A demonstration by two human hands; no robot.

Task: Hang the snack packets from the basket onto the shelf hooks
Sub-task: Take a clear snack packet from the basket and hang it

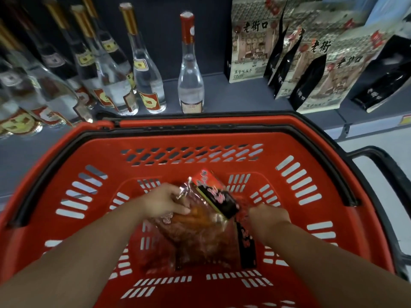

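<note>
Two hands inside one red basket (pixel 311 218), left hand (pixel 163 202) gripping one snack packet (pixel 206 196), right hand (pixel 268 215) fingers hidden, grasp unclear, another packet (pixel 200 243) beneath.

Feed dim overall on my end, colours muddy, shelf back near black. Light seems overhead: pale glints on clear bottles (pixel 190 70) and on glossy snack packets (pixel 206 210). Red basket (pixel 347 218) brightest thing I see. Motion blur smears packets and right hand (pixel 266 215); print unreadable. Strong wide-angle bending: bottles at left lean outward, soft and streaked; right edge also soft.
</note>
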